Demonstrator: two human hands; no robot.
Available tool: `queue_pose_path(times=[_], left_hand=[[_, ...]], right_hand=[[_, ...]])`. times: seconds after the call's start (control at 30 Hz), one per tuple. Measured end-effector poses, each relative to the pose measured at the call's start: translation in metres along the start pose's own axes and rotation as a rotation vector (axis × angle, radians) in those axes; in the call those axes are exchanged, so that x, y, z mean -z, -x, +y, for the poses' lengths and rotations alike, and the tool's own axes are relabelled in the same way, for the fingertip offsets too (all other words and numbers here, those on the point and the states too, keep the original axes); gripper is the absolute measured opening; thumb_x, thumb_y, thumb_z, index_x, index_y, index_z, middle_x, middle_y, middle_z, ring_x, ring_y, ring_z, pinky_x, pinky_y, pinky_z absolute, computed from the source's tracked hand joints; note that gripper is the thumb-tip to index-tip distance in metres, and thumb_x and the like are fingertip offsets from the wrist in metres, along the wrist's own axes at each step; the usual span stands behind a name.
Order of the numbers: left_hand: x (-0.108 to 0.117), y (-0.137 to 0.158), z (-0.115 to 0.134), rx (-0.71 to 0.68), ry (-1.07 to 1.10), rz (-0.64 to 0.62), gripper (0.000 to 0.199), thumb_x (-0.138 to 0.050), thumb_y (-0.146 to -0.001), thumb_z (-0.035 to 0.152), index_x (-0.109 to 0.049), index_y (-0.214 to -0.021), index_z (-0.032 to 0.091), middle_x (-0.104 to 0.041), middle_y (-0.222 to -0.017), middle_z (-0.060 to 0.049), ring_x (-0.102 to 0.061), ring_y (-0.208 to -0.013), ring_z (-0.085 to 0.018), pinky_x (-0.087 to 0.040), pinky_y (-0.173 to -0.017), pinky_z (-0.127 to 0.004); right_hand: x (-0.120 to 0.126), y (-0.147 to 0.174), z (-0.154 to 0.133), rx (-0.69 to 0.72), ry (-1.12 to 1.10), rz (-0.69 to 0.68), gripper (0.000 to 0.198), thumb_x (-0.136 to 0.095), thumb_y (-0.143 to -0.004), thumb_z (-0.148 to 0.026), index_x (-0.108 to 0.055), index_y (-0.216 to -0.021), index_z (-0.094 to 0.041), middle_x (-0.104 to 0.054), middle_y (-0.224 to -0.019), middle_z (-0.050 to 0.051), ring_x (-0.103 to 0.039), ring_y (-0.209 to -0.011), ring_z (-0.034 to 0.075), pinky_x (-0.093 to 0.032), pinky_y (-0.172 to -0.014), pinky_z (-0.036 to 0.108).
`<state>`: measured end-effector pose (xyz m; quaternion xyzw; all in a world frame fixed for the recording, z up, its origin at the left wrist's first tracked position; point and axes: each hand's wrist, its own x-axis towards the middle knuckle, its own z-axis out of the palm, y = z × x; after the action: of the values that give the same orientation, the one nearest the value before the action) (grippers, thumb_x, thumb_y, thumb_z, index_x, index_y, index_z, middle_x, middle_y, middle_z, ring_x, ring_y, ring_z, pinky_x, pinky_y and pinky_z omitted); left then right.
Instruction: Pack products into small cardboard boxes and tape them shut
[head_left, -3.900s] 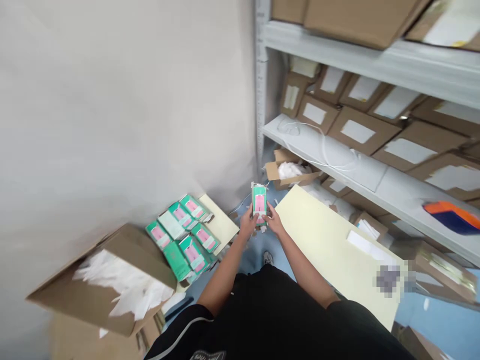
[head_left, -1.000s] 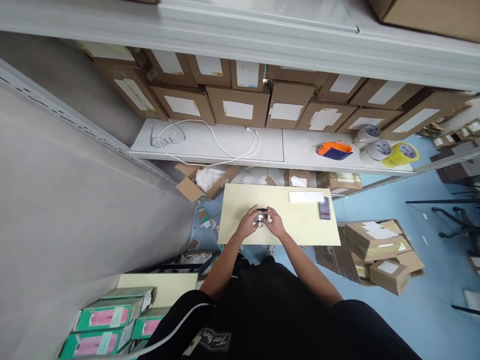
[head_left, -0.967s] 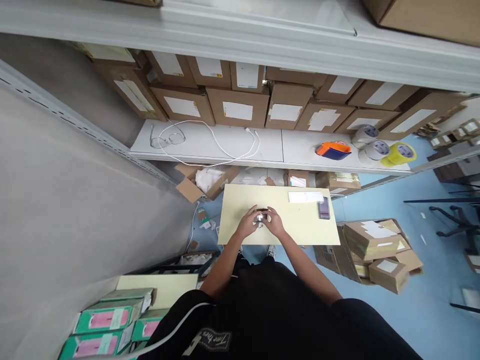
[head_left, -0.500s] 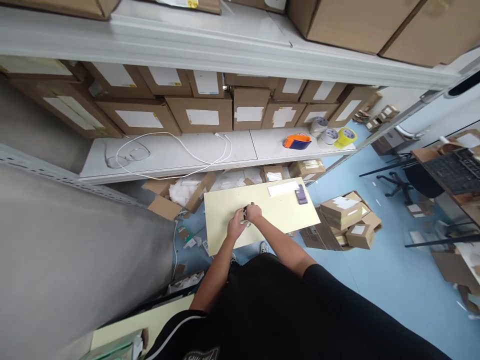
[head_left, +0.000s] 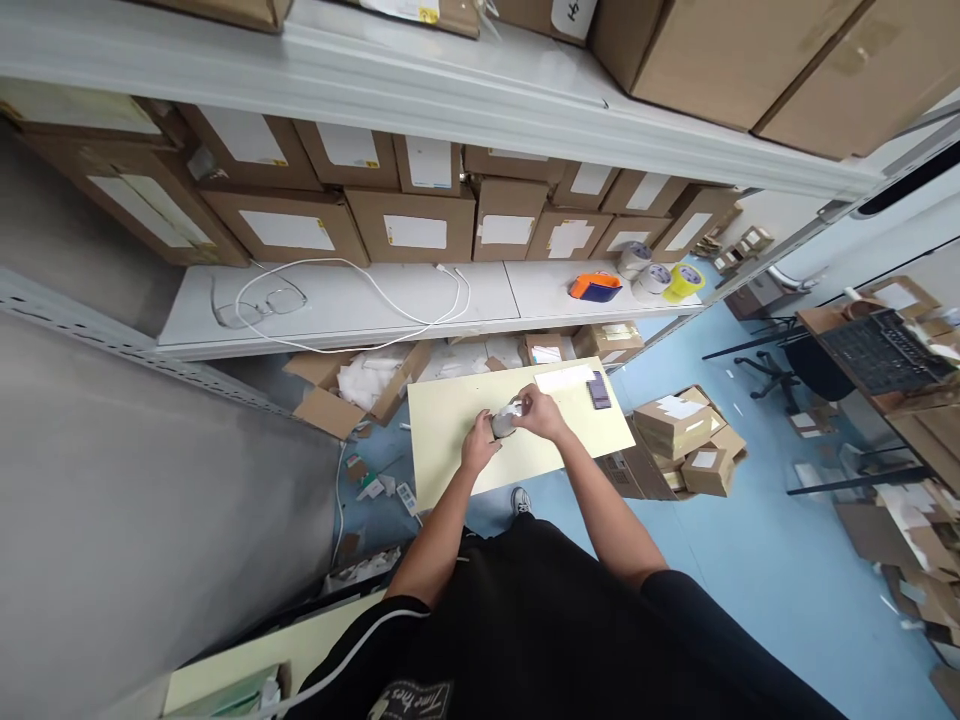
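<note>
Over the pale yellow board (head_left: pixel 450 425), my left hand (head_left: pixel 477 442) is closed around the side of a small grey round object (head_left: pixel 502 426) with a dark edge. Its exact kind is too small to make out. My right hand (head_left: pixel 541 413) pinches a whitish piece (head_left: pixel 516 408) at the object's upper right, close to the left hand. I cannot tell whether that piece is part of the object. A white strip (head_left: pixel 564 377) and a dark phone-like slab (head_left: pixel 598 390) lie at the board's far right corner.
A shelf (head_left: pixel 390 285) ahead carries labelled cartons (head_left: pixel 416 230), a white cable (head_left: pixel 360 263), glasses (head_left: pixel 259 308), an orange and blue item (head_left: pixel 596 287) and tape rolls (head_left: pixel 651 280). An open carton (head_left: pixel 330 408) stands below left; a box of parcels (head_left: pixel 675 430) stands right.
My hands were close together around a dark ringed part. The right hand has moved right and away from the left, and the grey object and whitish piece now show between them.
</note>
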<state>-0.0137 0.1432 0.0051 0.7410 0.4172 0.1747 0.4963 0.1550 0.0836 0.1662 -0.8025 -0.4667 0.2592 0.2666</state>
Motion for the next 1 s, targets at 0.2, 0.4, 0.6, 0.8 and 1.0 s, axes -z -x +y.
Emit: queue_pose_path(times=[0.2, 0.4, 0.6, 0.8, 1.0], left_hand=[[-0.004, 0.004, 0.000, -0.006, -0.073, -0.014, 0.082, -0.083, -0.074, 0.017, -0.049, -0.147, 0.028, -0.062, -0.146, -0.012, -0.059, -0.135, -0.035, -0.047, -0.112, -0.048], [-0.001, 0.011, 0.021, -0.010, -0.007, 0.093, 0.097, -0.088, -0.066, 0.012, -0.045, -0.152, 0.025, -0.039, -0.166, -0.017, -0.041, -0.151, -0.039, -0.038, -0.120, -0.047], [0.008, 0.021, 0.050, -0.025, -0.064, 0.130, 0.094, -0.090, -0.063, 0.021, -0.052, -0.149, 0.026, -0.039, -0.166, -0.014, -0.039, -0.151, -0.041, -0.037, -0.122, -0.053], [0.029, 0.036, 0.091, -0.188, -0.061, 0.276, 0.047, -0.059, -0.084, 0.014, -0.071, -0.128, 0.025, -0.071, -0.128, -0.009, -0.068, -0.117, -0.025, -0.054, -0.105, -0.042], [0.049, 0.040, 0.148, -0.316, 0.019, 0.474, 0.022, -0.057, -0.089, 0.021, -0.079, -0.094, 0.023, -0.073, -0.095, -0.006, -0.069, -0.087, -0.019, -0.060, -0.085, -0.035]], right_hand=[[0.073, 0.005, -0.020, 0.336, -0.250, 0.197, 0.055, -0.073, -0.070, -0.029, -0.069, -0.125, -0.021, -0.068, -0.097, 0.002, -0.062, -0.087, 0.021, -0.054, -0.086, 0.037], [0.100, 0.004, -0.038, 0.367, -0.424, 0.174, 0.071, -0.076, -0.069, -0.027, -0.063, -0.138, -0.021, -0.071, -0.119, 0.008, -0.068, -0.108, 0.025, -0.055, -0.096, 0.039], [0.107, -0.003, -0.038, 0.402, -0.568, 0.113, 0.073, -0.079, -0.067, -0.027, -0.063, -0.138, -0.021, -0.071, -0.128, 0.011, -0.069, -0.120, 0.028, -0.055, -0.100, 0.039], [0.114, -0.008, -0.035, 0.432, -0.530, 0.141, 0.067, -0.078, -0.066, -0.027, -0.067, -0.132, -0.021, -0.075, -0.120, 0.007, -0.071, -0.105, 0.024, -0.056, -0.099, 0.039], [0.118, -0.006, -0.036, 0.480, -0.546, 0.124, 0.067, -0.078, -0.067, -0.030, -0.066, -0.132, -0.019, -0.076, -0.107, 0.005, -0.070, -0.095, 0.022, -0.055, -0.096, 0.038]])
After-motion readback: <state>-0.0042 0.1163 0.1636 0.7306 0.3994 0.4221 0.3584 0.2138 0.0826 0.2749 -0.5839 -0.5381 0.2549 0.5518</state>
